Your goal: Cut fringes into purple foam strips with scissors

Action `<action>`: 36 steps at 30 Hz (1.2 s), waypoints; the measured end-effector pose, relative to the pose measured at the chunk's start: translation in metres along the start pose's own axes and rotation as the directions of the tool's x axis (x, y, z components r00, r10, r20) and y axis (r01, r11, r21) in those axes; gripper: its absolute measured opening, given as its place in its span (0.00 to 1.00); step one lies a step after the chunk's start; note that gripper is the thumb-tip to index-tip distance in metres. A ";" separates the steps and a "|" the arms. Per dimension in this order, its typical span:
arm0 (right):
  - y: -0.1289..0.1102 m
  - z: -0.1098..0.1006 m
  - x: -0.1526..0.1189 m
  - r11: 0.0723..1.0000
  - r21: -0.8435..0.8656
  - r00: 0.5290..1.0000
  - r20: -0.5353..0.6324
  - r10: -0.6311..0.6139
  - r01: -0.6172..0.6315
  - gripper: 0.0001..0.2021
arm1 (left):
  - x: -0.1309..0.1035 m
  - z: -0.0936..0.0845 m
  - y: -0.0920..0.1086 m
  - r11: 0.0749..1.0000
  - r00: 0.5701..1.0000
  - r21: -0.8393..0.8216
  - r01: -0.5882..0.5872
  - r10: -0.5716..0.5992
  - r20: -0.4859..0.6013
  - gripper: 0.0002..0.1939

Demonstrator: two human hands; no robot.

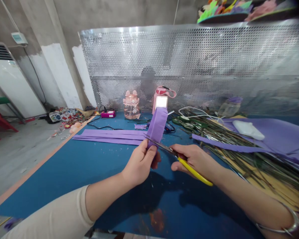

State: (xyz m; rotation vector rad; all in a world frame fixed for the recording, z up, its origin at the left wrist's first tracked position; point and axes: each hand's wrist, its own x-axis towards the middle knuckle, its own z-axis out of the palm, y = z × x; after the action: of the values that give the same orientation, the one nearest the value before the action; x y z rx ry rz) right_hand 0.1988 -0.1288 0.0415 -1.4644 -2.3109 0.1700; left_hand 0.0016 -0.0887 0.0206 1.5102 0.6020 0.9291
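Folded purple strip (158,125) pointing up, long axis leaning right, base part-hidden, left hand (140,163) pinching; right hand (198,161) gripping yellow-handled scissors (184,163).

Purple strips (109,136) on blue table (84,162)

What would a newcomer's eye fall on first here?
Probably the yellow-handled scissors in the right hand, their blades at the purple strip that the left hand pinches above the blue table. Beyond, a shiny perforated metal panel stands at the back, a pink eared bottle in front of it.
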 end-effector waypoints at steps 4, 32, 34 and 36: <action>0.001 -0.001 0.000 1.000 -0.002 1.000 -0.030 0.004 -0.004 0.27 | 0.000 -0.002 -0.002 0.999 0.999 0.032 0.037 -0.037 -0.025 0.13; -0.002 -0.007 0.006 0.993 0.103 0.998 0.053 0.046 -0.051 0.34 | 0.007 -0.010 0.000 0.968 0.993 0.251 -0.021 0.048 -0.103 0.15; -0.001 -0.007 0.006 0.994 0.100 0.997 0.053 0.047 -0.052 0.34 | 0.007 -0.011 0.000 0.963 0.994 0.268 -0.015 0.043 -0.101 0.15; 0.001 -0.007 0.005 0.995 0.087 0.998 0.042 0.042 -0.045 0.35 | 0.007 -0.011 0.000 0.961 0.994 0.277 -0.004 0.035 -0.105 0.15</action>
State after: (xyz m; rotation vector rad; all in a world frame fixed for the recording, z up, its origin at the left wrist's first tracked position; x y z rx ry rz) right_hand 0.2002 -0.1246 0.0488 -1.4808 -2.2731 0.3124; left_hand -0.0033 -0.0764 0.0215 1.7241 0.8246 0.9772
